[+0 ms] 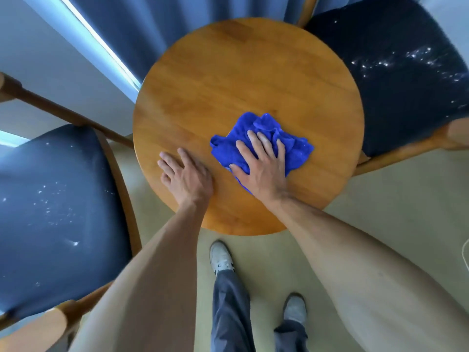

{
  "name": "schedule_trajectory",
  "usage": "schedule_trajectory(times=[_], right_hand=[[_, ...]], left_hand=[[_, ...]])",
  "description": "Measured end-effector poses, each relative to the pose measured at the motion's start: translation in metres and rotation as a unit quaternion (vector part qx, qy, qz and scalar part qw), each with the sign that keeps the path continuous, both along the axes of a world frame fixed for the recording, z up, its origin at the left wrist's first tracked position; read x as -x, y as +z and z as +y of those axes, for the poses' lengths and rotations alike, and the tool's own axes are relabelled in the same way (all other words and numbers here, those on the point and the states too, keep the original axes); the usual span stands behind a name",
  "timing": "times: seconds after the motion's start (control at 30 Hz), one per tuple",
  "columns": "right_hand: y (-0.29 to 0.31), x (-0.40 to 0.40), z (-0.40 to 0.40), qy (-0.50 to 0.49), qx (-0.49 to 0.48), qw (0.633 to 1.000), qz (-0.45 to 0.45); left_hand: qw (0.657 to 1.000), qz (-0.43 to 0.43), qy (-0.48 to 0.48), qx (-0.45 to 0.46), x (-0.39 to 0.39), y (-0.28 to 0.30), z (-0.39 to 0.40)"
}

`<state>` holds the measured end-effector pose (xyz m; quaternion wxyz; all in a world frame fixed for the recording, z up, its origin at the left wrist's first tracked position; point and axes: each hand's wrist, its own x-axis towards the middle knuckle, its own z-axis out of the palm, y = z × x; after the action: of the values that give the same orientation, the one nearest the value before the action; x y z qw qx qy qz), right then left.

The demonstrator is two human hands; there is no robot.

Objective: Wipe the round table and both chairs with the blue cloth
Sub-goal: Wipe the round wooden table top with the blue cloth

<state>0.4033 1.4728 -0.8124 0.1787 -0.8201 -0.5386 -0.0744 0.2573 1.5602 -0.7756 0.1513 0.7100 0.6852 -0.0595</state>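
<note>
Right hand (pixel 264 168) spread flat, fingers open, pressing the crumpled blue cloth (pixel 261 146) onto the round wooden desk (pixel 236 80). Left hand (pixel 186 174) just beside, flat and empty on bare wood. Speckled dark-seated chairs beyond each hand: left chair (pixel 55 209), right chair (pixel 396 72).

I see my right hand (pixel 264 168) at centre frame lying flat, palm down with fingers spread, its bare forearm running off to the lower right, while my left hand (pixel 186 175) just left of it rests flat too, fingers together, forearm dropping toward the lower left.
</note>
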Motion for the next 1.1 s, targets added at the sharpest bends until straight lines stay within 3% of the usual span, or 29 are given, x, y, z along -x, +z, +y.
schedule_trajectory(times=[0.27, 0.5, 0.7, 0.83, 1.0, 1.1], right_hand=[[-0.001, -0.109, -0.081, -0.150, 0.047, 0.986, -0.059], [-0.001, -0.140, -0.066, -0.226, 0.052, 0.972, -0.038], [-0.007, -0.129, -0.003, -0.224, 0.055, 0.972, -0.048], [0.001, -0.097, 0.060, -0.229, 0.045, 0.972, -0.021], [0.014, -0.079, 0.090, -0.056, 0.032, 0.998, 0.008], [0.024, -0.088, 0.075, -0.185, 0.126, 0.974, 0.045]], left_hand=[[0.991, -0.031, -0.129, 0.021, -0.086, 0.003, -0.063], [0.971, -0.052, -0.235, 0.014, -0.109, -0.002, -0.056], [0.985, -0.038, -0.164, -0.028, -0.074, -0.012, 0.035], [0.982, -0.031, -0.184, -0.036, -0.053, -0.009, 0.077], [0.981, -0.038, -0.188, -0.041, -0.052, -0.007, 0.087], [0.987, -0.053, -0.149, -0.023, -0.072, 0.001, 0.081]])
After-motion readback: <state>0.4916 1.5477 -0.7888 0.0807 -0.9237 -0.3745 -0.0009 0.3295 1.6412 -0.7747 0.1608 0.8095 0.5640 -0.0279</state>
